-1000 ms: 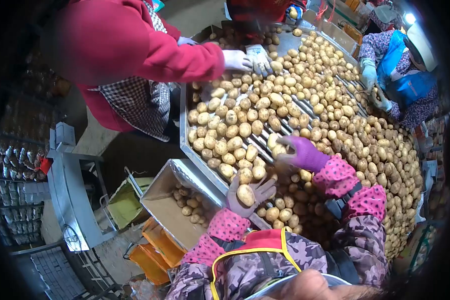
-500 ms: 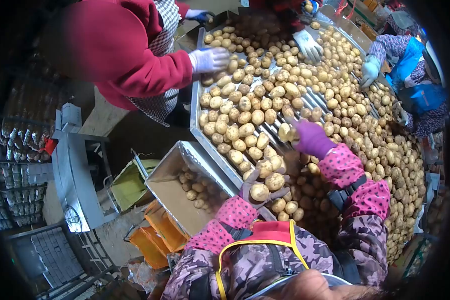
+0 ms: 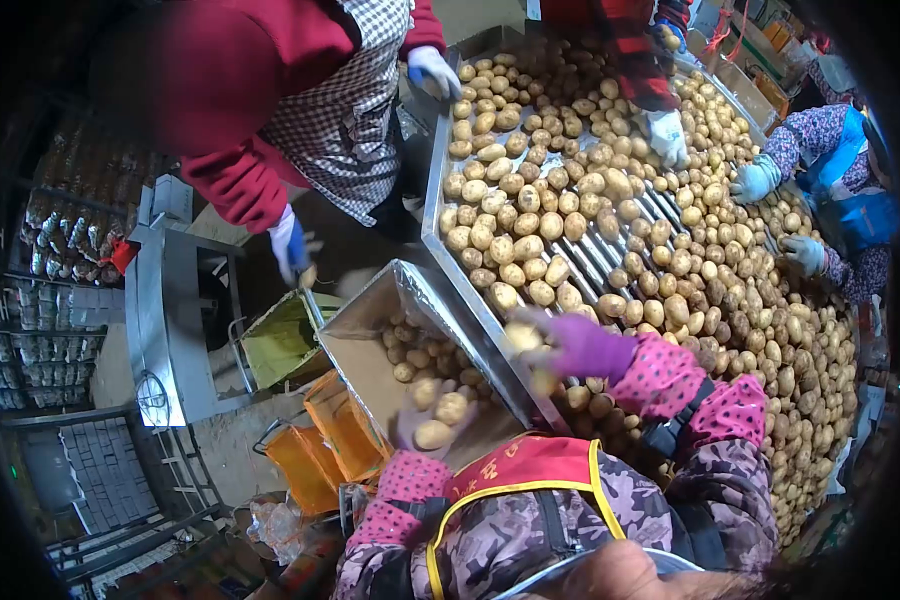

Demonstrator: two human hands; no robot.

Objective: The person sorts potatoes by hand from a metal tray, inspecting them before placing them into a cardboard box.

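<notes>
My left hand (image 3: 410, 422), in a dark glove, is over the metal-sided bin (image 3: 348, 345) and holds three potatoes (image 3: 433, 434) in its upturned palm. Other potatoes (image 3: 420, 355) lie at the bottom of that bin. My right hand (image 3: 585, 347), in a purple glove, is above the near edge of the sorting table and smeared by motion. A pale potato (image 3: 523, 337) is at its fingertips, and another blurred one shows just below. Potatoes (image 3: 530, 248) cover much of the table, with bare metal rollers (image 3: 588, 268) showing between them.
A raised metal rim (image 3: 440, 240) edges the table. At the left, a co-worker's gloved hand (image 3: 290, 245) holds a potato above a yellow-green sack (image 3: 280, 340). Other workers' gloved hands (image 3: 665, 138) reach in from the far side and right. Orange crates (image 3: 320, 430) stand beside the bin.
My left hand has moved left from the table edge to over the bin, carrying potatoes. My right hand has come nearer and left. The left co-worker's hand has left the table for the sack.
</notes>
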